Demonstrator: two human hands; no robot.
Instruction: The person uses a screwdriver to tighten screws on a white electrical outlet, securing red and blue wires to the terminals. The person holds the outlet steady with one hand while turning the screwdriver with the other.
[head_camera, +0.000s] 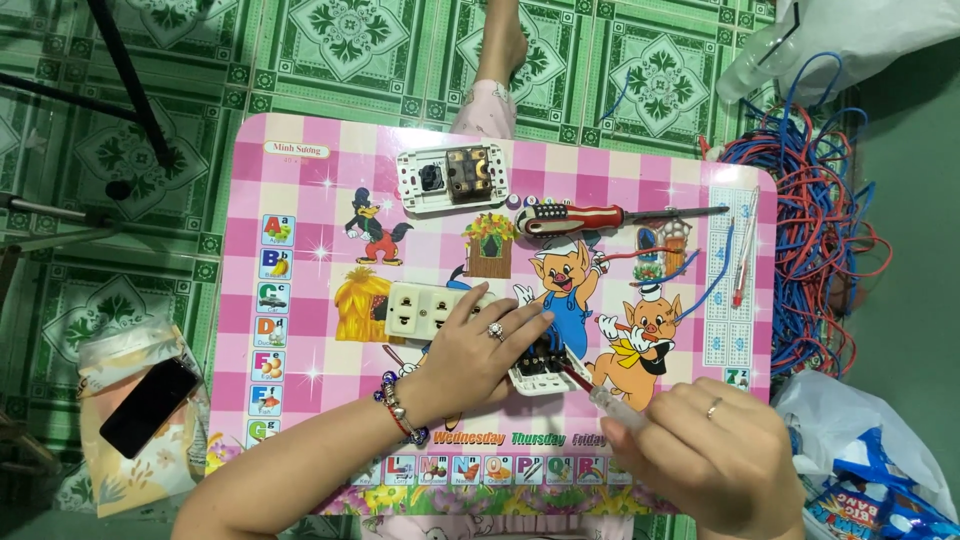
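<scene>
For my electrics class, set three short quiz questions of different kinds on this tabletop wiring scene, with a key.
1. True or false: the left hand rests on the white socket part that is being worked on.
2. The red-handled screwdriver lies: A) on the floor, B) on the pink table above the hands, C) in the right hand.
3. Fill in: the tool in the right hand, a clear-handled screwdriver, has its tip at the white socket ____.

Key: 1 true; 2 B; 3 part.
</scene>
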